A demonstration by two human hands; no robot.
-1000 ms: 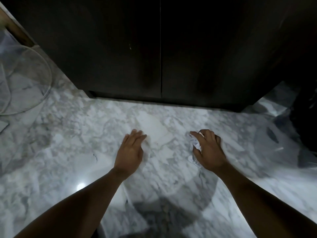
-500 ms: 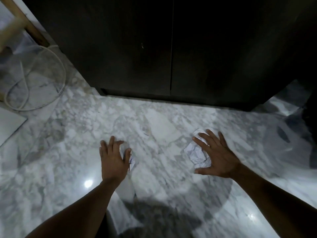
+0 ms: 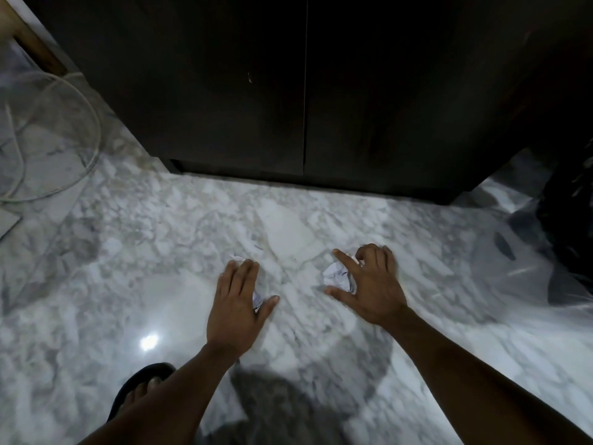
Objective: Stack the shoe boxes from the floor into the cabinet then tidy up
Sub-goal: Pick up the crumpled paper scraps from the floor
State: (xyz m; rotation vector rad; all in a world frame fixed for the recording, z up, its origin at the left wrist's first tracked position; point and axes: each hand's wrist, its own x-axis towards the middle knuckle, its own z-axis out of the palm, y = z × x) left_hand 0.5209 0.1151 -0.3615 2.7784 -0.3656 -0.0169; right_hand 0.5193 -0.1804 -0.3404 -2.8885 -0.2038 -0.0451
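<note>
Head view, tidy-up stage of the task. No shoe boxes are in view; the dark cabinet (image 3: 288, 91) at the far side stands with both doors closed, so the boxes are judged to be stowed already, and what lies on the marble floor (image 3: 144, 252) is loose litter. The left hand (image 3: 236, 303) lies flat over the left paper wad (image 3: 257, 298), fingers straight and together, thumb spread to the right; only small white edges of the wad show past the fingertips and beside the thumb. The right hand (image 3: 369, 284) cups the right paper wad (image 3: 337, 274): index finger and thumb bracket it from far and near, and the other fingers are curled at its far side. Whether that wad is off the floor cannot be told. A clear plastic bag (image 3: 513, 268) lies near right, a clear round object (image 3: 48, 139) far left, and a foot in a dark sandal (image 3: 141, 390) nearest the camera. Likely faults from here: the flat left hand has no hold, so a sweep across polished stone could skid the wad out from under the palm; the right grasp, resting mainly on two extended digits, could let the light, springy paper pop free on lifting; a dropped wad could roll against the cabinet base.
</note>
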